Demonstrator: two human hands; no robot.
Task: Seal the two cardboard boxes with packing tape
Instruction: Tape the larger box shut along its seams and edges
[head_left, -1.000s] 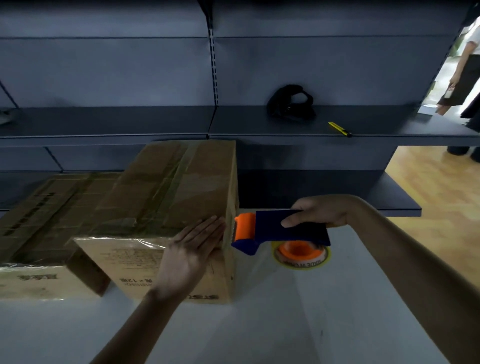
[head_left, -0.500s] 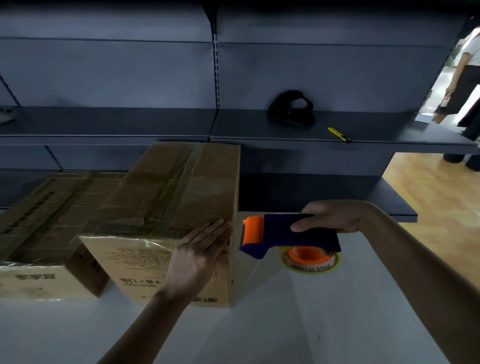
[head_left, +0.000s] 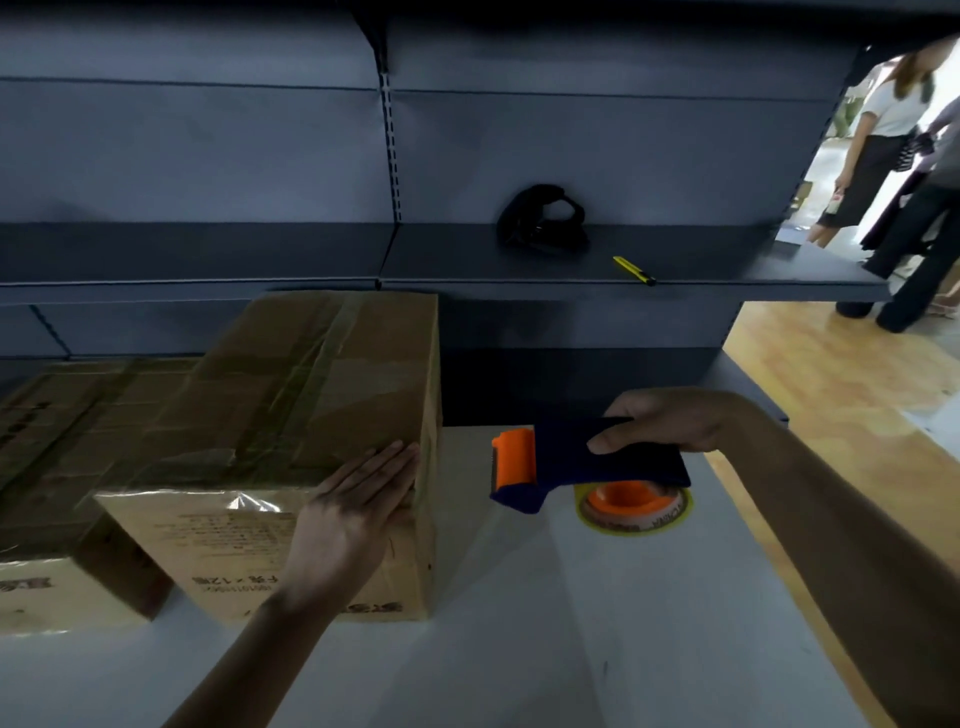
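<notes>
Left of the tall box (head_left: 311, 405), touching its left flank, sits the lower box (head_left: 62, 467). Its flaps are shut, with glossy bands that look like tape along the top. The tall box stands on the tabletop (head_left: 519, 649), with shiny tape strips (head_left: 317, 358) running along its lid and across the near edge.

On the tall box's near right top corner lies the left hand (head_left: 358, 499), fingers straight and together, flat on the cardboard and holding nothing.

Just right of the tall box is the tape dispenser (head_left: 571, 462), its orange roller facing the box's side wall. A second ago the roller was against that wall; now a clear gap has opened and the dispenser has drawn off to the right. The right hand (head_left: 670, 421) grips the dispenser's dark body from above, fingers curled round it.

This reads as the end of a pass: the strip is laid and the dispenser is pulling free. Whether the tape is already cut I cannot tell. With both lids showing tape, the sealing looks close to done.

Above and right of the tall box, a shelf (head_left: 727, 270) carries a black object (head_left: 543, 221) and a yellow cutter (head_left: 634, 270). Far right, well apart from it, people (head_left: 883, 130) stand on the wooden floor.
</notes>
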